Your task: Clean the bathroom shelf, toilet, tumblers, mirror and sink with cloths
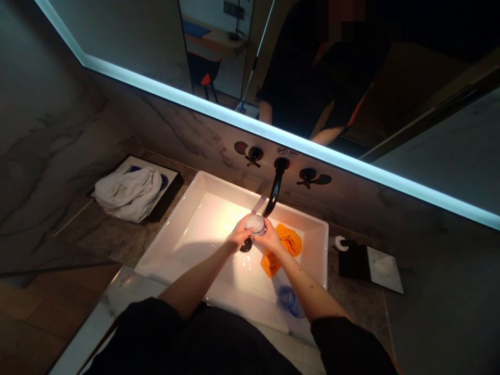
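Note:
Over the sink, my left hand and my right hand are wrapped round opposite sides of a glass. Its round end faces up and looks whitish, with a dark bluish edge, right beneath the tip of the black faucet. Whether water is running cannot be made out. A crumpled orange cloth lies in the white sink, beside and partly behind my right hand. Nearer me, a blue glass lies in the sink, partly covered by my right forearm. The black drain shows just below my hands.
Cross-shaped taps, left and right, flank the faucet on the wall. A white cloth rests on a dark-edged tray at left. On the right counter lies a black-and-white box. A lit mirror hangs above.

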A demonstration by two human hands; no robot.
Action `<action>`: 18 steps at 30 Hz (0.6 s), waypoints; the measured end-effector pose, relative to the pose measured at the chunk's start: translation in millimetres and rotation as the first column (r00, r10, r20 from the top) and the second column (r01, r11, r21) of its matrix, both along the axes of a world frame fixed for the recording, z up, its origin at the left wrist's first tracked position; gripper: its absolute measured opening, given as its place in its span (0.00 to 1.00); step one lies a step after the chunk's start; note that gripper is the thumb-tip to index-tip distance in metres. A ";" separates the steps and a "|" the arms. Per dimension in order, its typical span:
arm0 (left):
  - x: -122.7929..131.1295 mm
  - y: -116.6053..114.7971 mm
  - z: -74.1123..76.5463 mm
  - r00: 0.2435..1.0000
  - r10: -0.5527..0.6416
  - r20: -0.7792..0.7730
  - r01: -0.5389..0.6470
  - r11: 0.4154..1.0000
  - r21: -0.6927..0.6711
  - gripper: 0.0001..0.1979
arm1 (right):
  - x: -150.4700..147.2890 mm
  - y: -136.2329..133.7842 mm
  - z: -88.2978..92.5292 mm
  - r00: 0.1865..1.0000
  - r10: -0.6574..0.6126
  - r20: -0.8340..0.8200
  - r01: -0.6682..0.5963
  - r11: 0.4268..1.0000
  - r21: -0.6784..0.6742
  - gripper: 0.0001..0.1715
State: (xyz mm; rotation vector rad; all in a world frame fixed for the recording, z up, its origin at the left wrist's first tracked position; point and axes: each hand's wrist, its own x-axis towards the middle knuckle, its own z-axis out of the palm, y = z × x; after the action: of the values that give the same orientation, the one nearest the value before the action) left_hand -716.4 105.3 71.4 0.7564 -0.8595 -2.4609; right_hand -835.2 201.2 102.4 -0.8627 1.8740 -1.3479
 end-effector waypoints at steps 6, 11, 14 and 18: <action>22.3 -11.8 6.7 0.979 0.136 0.152 -0.157 0.978 0.139 0.40 | -0.1 -41.1 -0.9 0.992 0.125 -0.016 -0.122 0.986 0.112 0.40; 48.2 -36.9 8.6 0.971 0.222 0.093 -0.238 0.829 0.506 0.24 | 3.2 -83.7 -6.8 0.943 0.032 0.332 -0.104 0.974 0.201 0.33; 58.0 -43.0 18.0 0.974 0.224 0.039 -0.201 0.768 0.608 0.30 | 12.3 -99.6 -8.2 0.923 -0.002 0.386 -0.083 0.975 0.205 0.35; 62.4 -36.9 30.8 0.992 0.120 0.026 -0.108 0.746 0.657 0.29 | 22.0 -100.2 -0.6 0.940 0.080 0.332 -0.151 0.969 0.194 0.40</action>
State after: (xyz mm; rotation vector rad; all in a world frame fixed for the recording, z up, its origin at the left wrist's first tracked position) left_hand -654.0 68.4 102.2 0.9716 0.1151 -2.6467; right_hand -813.3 101.0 101.8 -0.5907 1.6500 -1.1112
